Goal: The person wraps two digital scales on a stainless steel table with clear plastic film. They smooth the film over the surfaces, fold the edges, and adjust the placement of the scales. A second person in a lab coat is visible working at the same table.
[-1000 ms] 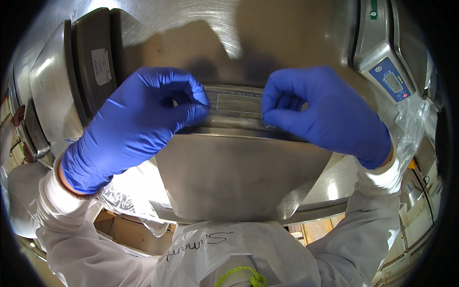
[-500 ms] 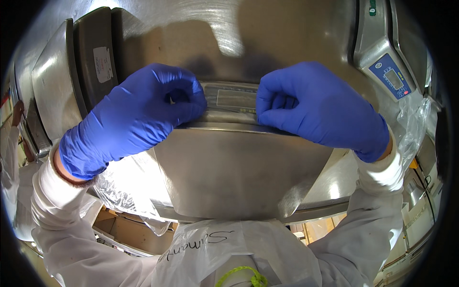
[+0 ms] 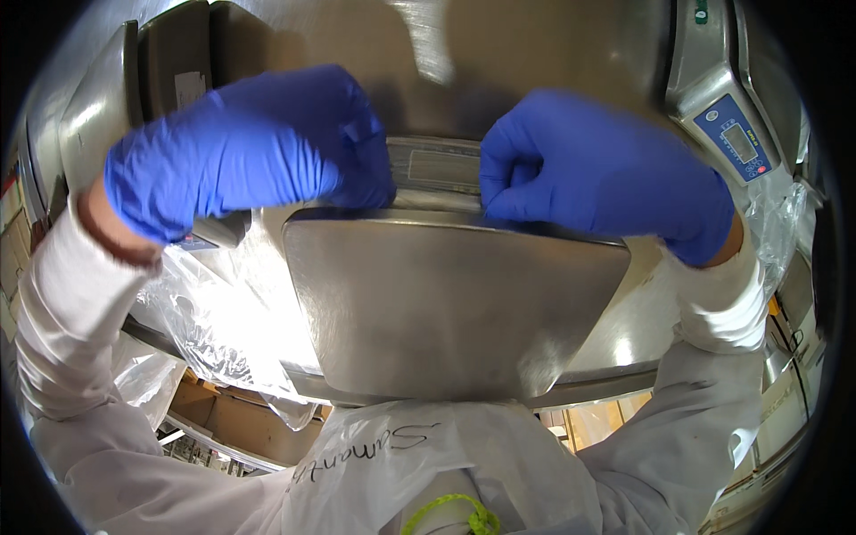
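My two hands, in blue gloves, hover over the far edge of a smooth metal plate [image 3: 455,303]. A flat grey strip with a rectangular window [image 3: 443,168] lies between them, just past that edge, with a shiny, film-like surface. My left hand [image 3: 285,138] is closed at the strip's left end, its fingertips turned down and mostly hidden. At the right end, my right hand [image 3: 588,174] is curled with thumb and fingers pinched together. Whatever either hand pinches is too thin or hidden to make out.
A bench scale with a blue display panel [image 3: 736,138] stands at the far right, clear plastic [image 3: 771,223] beside it. More metal scales [image 3: 98,116] stand at the left. Crumpled clear plastic [image 3: 205,312] lies left of the plate, above an open cardboard box [image 3: 259,419].
Both hands have moved slightly away from me, the left one also rolling over so its back shows more. The metal plate's far edge appears higher and more exposed.
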`<state>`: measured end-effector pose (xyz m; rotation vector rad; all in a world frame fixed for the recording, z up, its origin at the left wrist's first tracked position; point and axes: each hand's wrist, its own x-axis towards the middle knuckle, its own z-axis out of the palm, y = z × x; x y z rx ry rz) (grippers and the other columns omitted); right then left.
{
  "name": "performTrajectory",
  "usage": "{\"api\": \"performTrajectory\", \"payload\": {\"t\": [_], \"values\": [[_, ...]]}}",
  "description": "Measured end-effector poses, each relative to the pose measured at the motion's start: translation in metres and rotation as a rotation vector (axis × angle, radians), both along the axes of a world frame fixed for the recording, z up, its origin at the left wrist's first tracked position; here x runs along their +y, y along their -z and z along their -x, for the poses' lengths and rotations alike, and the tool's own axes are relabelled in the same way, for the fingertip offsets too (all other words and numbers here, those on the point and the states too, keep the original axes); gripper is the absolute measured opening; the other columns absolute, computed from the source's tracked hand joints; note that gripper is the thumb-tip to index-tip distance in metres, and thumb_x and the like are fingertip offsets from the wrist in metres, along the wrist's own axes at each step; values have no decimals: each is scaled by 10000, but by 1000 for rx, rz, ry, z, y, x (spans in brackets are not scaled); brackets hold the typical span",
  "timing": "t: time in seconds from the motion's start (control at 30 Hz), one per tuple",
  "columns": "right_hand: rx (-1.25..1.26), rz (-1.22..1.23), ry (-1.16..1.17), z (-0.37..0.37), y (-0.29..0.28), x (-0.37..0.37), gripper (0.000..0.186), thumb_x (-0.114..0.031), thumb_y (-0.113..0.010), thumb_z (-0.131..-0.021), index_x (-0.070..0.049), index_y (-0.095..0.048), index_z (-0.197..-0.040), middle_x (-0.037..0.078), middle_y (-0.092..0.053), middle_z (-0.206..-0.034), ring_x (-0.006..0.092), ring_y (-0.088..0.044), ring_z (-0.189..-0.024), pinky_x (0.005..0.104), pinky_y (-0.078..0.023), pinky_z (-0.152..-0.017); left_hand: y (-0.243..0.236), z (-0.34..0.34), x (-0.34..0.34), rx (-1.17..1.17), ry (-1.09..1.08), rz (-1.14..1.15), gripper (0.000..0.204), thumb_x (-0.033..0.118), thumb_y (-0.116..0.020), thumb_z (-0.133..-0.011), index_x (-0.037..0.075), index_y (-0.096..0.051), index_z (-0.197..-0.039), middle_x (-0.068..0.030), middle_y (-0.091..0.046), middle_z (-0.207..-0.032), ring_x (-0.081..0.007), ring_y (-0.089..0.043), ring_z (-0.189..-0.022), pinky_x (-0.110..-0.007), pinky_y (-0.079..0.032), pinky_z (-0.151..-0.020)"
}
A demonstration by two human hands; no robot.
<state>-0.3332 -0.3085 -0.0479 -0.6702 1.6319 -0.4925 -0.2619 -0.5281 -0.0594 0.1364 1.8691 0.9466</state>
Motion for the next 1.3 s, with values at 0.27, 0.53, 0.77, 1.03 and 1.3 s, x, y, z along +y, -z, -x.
{"api": "performTrajectory", "payload": {"t": [0.27, 0.53, 0.77, 1.03, 1.3], "values": [[174, 124, -186, 3, 10, -9, 128, -154, -679, -699, -37, -626, -701, 66, -588, -607, 160, -558, -566, 303, -452, -566, 7, 30, 9, 23, 510, 179, 337, 288, -753, -680, 42, -581, -832, -97, -588, -742, -203, -583, -686, -322, -458, -640], [157, -219, -402, 12, -2, -31, 223, -190, -712, -674, -60, -534, -641, 42, -534, -537, 160, -519, -475, 312, -426, -494, 16, 26, 3, 162, 582, 167, 482, 371, -772, -676, 50, -526, -938, -126, -574, -769, -278, -598, -737, -374, -469, -684], [48, 63, -357, 17, 18, 2, 222, -270, -684, -725, -64, -603, -739, 62, -556, -618, 179, -557, -595, 309, -437, -564, 20, 9, -10, 163, 331, 28, 393, 285, -734, -702, 55, -544, -958, -128, -569, -741, -259, -591, -698, -351, -465, -657], [-168, 489, 5, 19, 36, 23, 284, -276, -651, -830, -46, -655, -997, 149, -552, -1123, 250, -532, -1018, 354, -411, -893, 19, -1, -26, 39, 75, -290, 499, 7, -725, -717, 134, -596, -1182, -60, -575, -978, -180, -576, -876, -319, -492, -768], [-240, 633, 6, -15, 55, 30, 575, -444, -259, -990, -24, -635, -1104, 274, -250, -1446, 417, -135, -1376, 488, -107, -1109, 15, -31, -24, -11, -166, -412, 381, -71, -587, -758, 152, -708, -1042, -65, -491, -1117, -200, -473, -990, -308, -407, -845]]}}
